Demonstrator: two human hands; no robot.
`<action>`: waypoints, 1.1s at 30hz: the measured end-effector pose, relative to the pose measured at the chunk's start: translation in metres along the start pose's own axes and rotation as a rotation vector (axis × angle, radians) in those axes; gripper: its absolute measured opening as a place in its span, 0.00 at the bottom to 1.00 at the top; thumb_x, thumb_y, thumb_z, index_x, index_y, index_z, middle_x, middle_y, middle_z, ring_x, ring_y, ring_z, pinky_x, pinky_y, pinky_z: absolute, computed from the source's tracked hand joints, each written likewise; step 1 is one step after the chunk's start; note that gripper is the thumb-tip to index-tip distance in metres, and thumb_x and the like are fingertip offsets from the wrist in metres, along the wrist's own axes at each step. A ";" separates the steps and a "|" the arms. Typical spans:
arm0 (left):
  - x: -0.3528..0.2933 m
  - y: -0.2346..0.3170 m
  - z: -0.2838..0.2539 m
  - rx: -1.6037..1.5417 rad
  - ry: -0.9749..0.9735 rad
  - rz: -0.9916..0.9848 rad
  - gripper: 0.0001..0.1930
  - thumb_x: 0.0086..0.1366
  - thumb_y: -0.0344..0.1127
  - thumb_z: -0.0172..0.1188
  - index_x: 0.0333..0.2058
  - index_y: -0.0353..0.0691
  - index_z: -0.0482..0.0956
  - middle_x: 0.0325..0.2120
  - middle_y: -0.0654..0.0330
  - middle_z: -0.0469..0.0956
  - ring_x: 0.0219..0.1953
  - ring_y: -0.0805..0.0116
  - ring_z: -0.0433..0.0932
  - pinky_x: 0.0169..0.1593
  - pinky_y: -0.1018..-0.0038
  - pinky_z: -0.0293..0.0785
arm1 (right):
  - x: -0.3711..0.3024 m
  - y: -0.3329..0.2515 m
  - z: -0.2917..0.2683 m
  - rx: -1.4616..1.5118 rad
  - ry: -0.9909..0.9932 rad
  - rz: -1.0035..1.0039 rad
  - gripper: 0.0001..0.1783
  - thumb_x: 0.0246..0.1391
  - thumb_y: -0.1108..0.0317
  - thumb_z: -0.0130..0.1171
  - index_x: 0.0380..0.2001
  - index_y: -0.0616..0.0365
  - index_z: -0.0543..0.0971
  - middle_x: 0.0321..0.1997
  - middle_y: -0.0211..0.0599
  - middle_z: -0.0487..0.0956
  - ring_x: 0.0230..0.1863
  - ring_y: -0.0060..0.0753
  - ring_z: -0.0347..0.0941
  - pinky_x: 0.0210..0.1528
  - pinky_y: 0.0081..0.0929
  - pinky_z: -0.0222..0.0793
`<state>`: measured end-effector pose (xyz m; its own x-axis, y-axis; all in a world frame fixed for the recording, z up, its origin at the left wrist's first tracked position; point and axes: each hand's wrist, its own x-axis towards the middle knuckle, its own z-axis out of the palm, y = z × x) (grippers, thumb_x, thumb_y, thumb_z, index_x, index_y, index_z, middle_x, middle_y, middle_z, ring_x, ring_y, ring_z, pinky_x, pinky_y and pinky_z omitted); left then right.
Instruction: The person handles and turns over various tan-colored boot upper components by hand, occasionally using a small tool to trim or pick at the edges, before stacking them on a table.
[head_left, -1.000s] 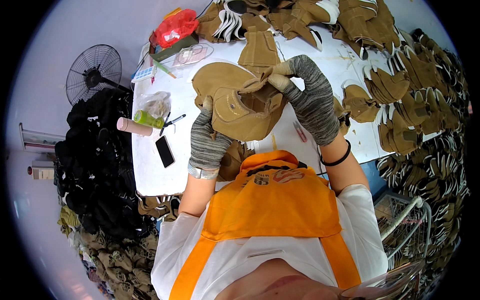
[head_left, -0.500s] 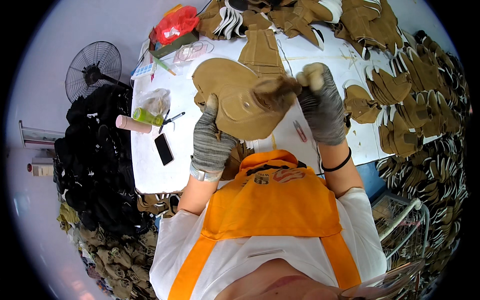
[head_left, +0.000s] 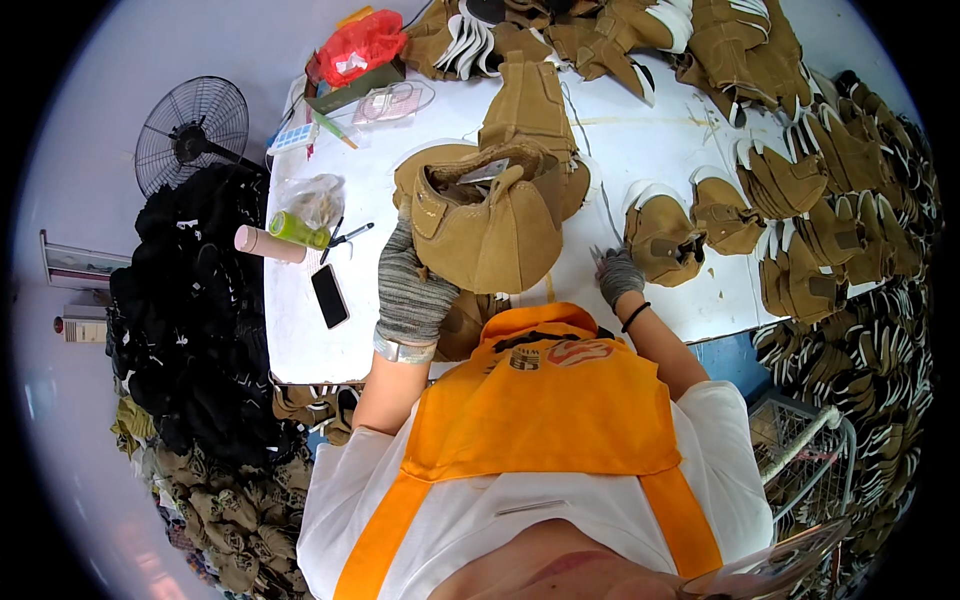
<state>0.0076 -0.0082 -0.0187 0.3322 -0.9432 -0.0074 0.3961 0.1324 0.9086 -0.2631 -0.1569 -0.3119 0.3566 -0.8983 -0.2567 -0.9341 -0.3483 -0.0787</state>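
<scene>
My left hand [head_left: 412,290], in a grey knitted glove, is closed on the side of a tan suede shoe upper [head_left: 490,235]. The upper is raised over the table, its collar opening facing up and a pull loop showing at the rim. To the right, my gloved right hand [head_left: 622,278] is down at the tabletop, fingers closed around small metal thread snips [head_left: 598,254], whose tips stick out past the fingers. Just beside that hand lies another tan shoe upper [head_left: 662,238] with a white toe edge. A flat tan piece [head_left: 525,105] lies behind the held upper.
A white table [head_left: 370,270] carries a phone [head_left: 328,297], pens [head_left: 348,236], a pink bottle [head_left: 268,245] and a green bottle [head_left: 298,231]. Stacked tan uppers [head_left: 780,178] line the right side. A fan [head_left: 190,140] stands left above a black pile [head_left: 195,330].
My right hand has left the upper and come down to the snips on the table. In my left hand the upper has turned, so its opening now shows.
</scene>
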 end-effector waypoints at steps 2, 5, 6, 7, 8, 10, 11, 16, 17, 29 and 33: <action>-0.002 0.003 0.000 0.070 0.023 0.027 0.19 0.72 0.40 0.38 0.55 0.35 0.62 0.51 0.53 0.70 0.52 0.61 0.71 0.57 0.66 0.70 | -0.005 -0.009 -0.009 0.031 0.004 0.052 0.17 0.55 0.59 0.50 0.44 0.57 0.72 0.45 0.48 0.75 0.46 0.50 0.72 0.47 0.39 0.69; -0.005 0.001 -0.004 -0.020 0.023 0.034 0.19 0.71 0.40 0.41 0.55 0.35 0.63 0.51 0.53 0.70 0.52 0.62 0.71 0.56 0.66 0.70 | 0.001 -0.010 -0.012 0.154 -0.137 0.024 0.17 0.55 0.63 0.50 0.47 0.57 0.71 0.42 0.46 0.75 0.46 0.48 0.73 0.46 0.38 0.69; -0.007 0.003 -0.004 -0.154 0.011 0.009 0.19 0.71 0.39 0.42 0.55 0.35 0.62 0.51 0.54 0.70 0.52 0.63 0.71 0.56 0.67 0.71 | 0.004 -0.006 -0.009 0.212 -0.178 -0.025 0.17 0.55 0.64 0.49 0.47 0.57 0.71 0.41 0.45 0.76 0.44 0.46 0.74 0.45 0.37 0.69; -0.008 0.005 -0.001 -0.288 -0.002 -0.016 0.19 0.70 0.38 0.43 0.55 0.35 0.62 0.50 0.54 0.70 0.52 0.63 0.71 0.56 0.68 0.71 | 0.007 -0.003 -0.007 0.269 -0.218 -0.073 0.17 0.56 0.64 0.47 0.47 0.58 0.71 0.39 0.43 0.77 0.42 0.45 0.74 0.44 0.37 0.69; -0.009 0.008 0.000 -0.192 -0.010 0.008 0.19 0.70 0.38 0.44 0.55 0.34 0.62 0.50 0.54 0.70 0.52 0.63 0.71 0.55 0.68 0.71 | 0.014 -0.001 -0.006 0.489 -0.161 -0.094 0.16 0.56 0.62 0.49 0.44 0.59 0.72 0.35 0.42 0.77 0.38 0.42 0.74 0.41 0.35 0.69; -0.010 0.011 0.003 0.230 -0.021 0.099 0.19 0.70 0.37 0.45 0.56 0.34 0.62 0.51 0.54 0.70 0.52 0.64 0.71 0.55 0.69 0.71 | 0.026 -0.003 -0.040 0.928 -0.035 -0.128 0.16 0.55 0.57 0.53 0.37 0.61 0.74 0.28 0.39 0.77 0.31 0.36 0.75 0.34 0.32 0.70; -0.011 0.010 0.003 0.553 -0.031 0.160 0.19 0.70 0.37 0.45 0.56 0.34 0.62 0.51 0.54 0.70 0.53 0.64 0.71 0.56 0.69 0.71 | 0.032 -0.003 -0.057 1.072 0.059 -0.179 0.18 0.56 0.55 0.53 0.37 0.60 0.74 0.28 0.36 0.76 0.29 0.31 0.73 0.33 0.28 0.69; -0.004 0.000 -0.004 -0.091 -0.043 -0.043 0.20 0.68 0.34 0.46 0.57 0.35 0.61 0.52 0.54 0.70 0.53 0.62 0.71 0.57 0.69 0.69 | -0.052 -0.069 -0.268 1.455 0.192 -0.276 0.21 0.61 0.50 0.48 0.36 0.59 0.75 0.33 0.33 0.75 0.31 0.25 0.71 0.35 0.21 0.69; -0.004 -0.001 -0.004 -0.087 -0.055 -0.044 0.20 0.68 0.33 0.47 0.57 0.35 0.60 0.53 0.55 0.70 0.52 0.63 0.71 0.57 0.69 0.69 | -0.070 -0.075 -0.294 1.410 0.156 -0.326 0.22 0.61 0.50 0.47 0.36 0.60 0.75 0.34 0.34 0.75 0.32 0.26 0.72 0.37 0.22 0.69; -0.003 -0.003 -0.009 0.936 -0.172 0.134 0.25 0.66 0.35 0.52 0.59 0.37 0.58 0.53 0.58 0.71 0.54 0.67 0.71 0.57 0.73 0.68 | -0.095 -0.079 -0.362 0.547 0.651 -0.924 0.14 0.51 0.65 0.58 0.43 0.49 0.79 0.34 0.35 0.78 0.33 0.39 0.75 0.36 0.27 0.72; -0.005 -0.008 -0.010 0.640 -0.168 0.090 0.25 0.67 0.37 0.50 0.60 0.38 0.58 0.54 0.60 0.69 0.55 0.67 0.69 0.58 0.74 0.65 | -0.093 -0.082 -0.363 0.447 0.741 -0.917 0.14 0.49 0.64 0.58 0.41 0.48 0.80 0.34 0.35 0.78 0.32 0.39 0.75 0.35 0.28 0.72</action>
<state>0.0118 -0.0016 -0.0299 0.1814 -0.9785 0.0978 -0.2299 0.0545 0.9717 -0.2130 -0.1420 0.0685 0.6654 -0.3595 0.6542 -0.2109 -0.9312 -0.2972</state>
